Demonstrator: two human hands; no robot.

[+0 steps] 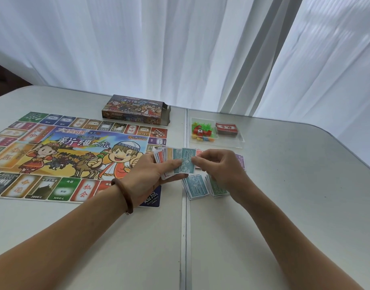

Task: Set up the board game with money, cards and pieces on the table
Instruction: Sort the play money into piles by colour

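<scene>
Teal note point(187, 162), face value 1000: location? (Clerk)

Above the counter point(284, 206), at the front of the fan of play money point(165, 158). Left hand point(150, 174): grip clamped on that fan, thumb across it. Right hand point(217, 166): grip closed on the note's right edge, fingers curled. (Sorter)

Entries already laid down? (Clerk)

Teal pile point(195, 188) and green pile point(218, 188), side by side just below the right hand. Purple notes point(240, 160) show behind it (count not legible). Board point(75, 155) is unfolded flat to the left, with the box point(136, 109) beyond it. Clear tray point(238, 143) sits well back and holds coloured pieces point(202, 131) in one compartment and a red card deck point(227, 128) in the other. (Sorter)

Step in hand? (Clerk)

Sorting money by denomination, in my judgement. Cards and pieces are not yet out of the tray, so the task looks less than half done. (Sorter)

Next move requires? (Clerk)

Likely peeling this one note off without dragging its neighbours, then dropping it squarely on the teal pile. The left grip must stay firm so that the fan does not spill. (Sorter)
</scene>
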